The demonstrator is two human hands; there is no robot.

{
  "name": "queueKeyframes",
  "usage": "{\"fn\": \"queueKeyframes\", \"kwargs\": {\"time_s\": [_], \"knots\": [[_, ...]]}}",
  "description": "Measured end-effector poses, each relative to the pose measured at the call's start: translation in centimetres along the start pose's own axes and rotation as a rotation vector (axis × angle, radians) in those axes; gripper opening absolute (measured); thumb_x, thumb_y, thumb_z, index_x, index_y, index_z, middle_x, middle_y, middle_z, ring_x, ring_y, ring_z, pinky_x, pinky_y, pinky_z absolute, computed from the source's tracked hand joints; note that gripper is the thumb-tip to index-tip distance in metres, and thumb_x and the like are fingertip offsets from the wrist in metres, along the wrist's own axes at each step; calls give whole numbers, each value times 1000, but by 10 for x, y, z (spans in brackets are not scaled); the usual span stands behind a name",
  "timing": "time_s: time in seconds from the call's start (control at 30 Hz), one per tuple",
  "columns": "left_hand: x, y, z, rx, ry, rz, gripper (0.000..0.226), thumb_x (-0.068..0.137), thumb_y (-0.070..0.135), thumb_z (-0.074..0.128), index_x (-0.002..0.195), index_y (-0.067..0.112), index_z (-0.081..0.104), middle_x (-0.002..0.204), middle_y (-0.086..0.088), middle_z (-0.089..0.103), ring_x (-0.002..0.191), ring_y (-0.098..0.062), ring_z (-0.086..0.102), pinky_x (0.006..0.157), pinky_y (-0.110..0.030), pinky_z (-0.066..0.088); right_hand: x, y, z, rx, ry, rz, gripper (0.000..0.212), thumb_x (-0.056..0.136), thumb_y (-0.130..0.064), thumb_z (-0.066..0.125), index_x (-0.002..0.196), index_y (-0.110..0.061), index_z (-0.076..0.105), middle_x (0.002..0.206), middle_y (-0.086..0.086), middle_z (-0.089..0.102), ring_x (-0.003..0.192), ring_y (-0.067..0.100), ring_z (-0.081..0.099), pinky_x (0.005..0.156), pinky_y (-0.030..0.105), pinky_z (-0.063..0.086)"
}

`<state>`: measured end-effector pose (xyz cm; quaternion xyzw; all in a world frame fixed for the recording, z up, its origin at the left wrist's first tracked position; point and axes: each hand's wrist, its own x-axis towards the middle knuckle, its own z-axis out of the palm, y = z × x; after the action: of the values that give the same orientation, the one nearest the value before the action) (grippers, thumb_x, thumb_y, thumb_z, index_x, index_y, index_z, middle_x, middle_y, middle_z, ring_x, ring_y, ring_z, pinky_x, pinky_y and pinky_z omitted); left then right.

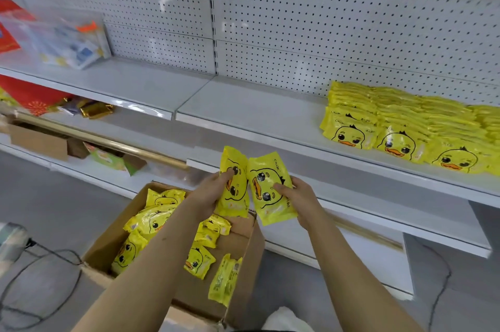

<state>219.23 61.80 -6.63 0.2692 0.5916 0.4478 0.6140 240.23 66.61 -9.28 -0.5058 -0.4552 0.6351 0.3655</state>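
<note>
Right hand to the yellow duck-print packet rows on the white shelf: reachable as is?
Probably yes. The right hand is below-left of the yellow duck-print packet rows, with only bare white shelf between; but it grips one yellow duck-print packet.

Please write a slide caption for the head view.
Left hand and right hand hold duck packets over a cardboard box.

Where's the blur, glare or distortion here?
Head view: the clear bag top left is smeared; a glare streak sits on the shelf lip; shelf edges bow from the wide lens; the left packet in the left hand and right packet in the right hand look sharp, evenly lit.
</note>
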Motion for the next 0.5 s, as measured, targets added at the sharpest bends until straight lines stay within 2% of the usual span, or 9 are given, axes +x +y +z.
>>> {"fn": "queueKeyframes", "kwargs": {"time_s": [0.07, 0.13, 0.23, 0.33, 0.4, 0.5], "knots": [[1, 3, -1, 87, 33, 63, 23, 96, 29, 52, 111, 15, 62, 104, -8, 71, 90, -21, 68, 71, -32, 55, 0, -6, -1, -5, 17, -12, 18, 82, -11, 72, 97, -20, 67, 91, 4, 74, 80, 23, 72, 67, 36, 57], [2, 5, -1, 131, 44, 105, 17, 95, 22, 54, 112, 20, 58, 110, -10, 69, 90, -21, 68, 68, -31, 55, 2, -12, -1, -10, 29, -24, 22, 81, -11, 72, 102, -17, 66, 95, 6, 73, 83, 25, 71, 72, 40, 58], [2, 11, 0, 128, 44, 152, 33, 90, 10, 58, 116, 27, 48, 104, -9, 67, 87, -23, 69, 61, -35, 57, 6, -23, -2, -10, 39, -46, 24, 81, -10, 72, 104, -15, 65, 98, 10, 72, 85, 29, 71, 76, 45, 57], [6, 19, 5, 79, 42, 158, 32, 86, 3, 57, 105, 27, 51, 95, -8, 68, 75, -22, 70, 57, -36, 56, 14, -32, -3, -39, 57, -82, 21, 80, -9, 73, 97, -20, 66, 97, 7, 72, 81, 23, 71, 70, 38, 58], [13, 26, 13, 74, 30, 156, 28, 85, 4, 59, 104, 24, 54, 94, -11, 68, 74, -24, 69, 58, -38, 57, 20, -36, -3, -30, 70, -82, 24, 79, -10, 74, 99, -20, 66, 98, 6, 72, 82, 23, 71, 71, 38, 58], [27, 33, 27, 81, 35, 171, 27, 87, 17, 64, 110, 24, 53, 98, -10, 68, 81, -27, 69, 58, -38, 57, 32, -40, -4, -71, 85, -110, 23, 79, -11, 73, 97, -23, 65, 99, 5, 71, 83, 19, 70, 69, 34, 57]]}}
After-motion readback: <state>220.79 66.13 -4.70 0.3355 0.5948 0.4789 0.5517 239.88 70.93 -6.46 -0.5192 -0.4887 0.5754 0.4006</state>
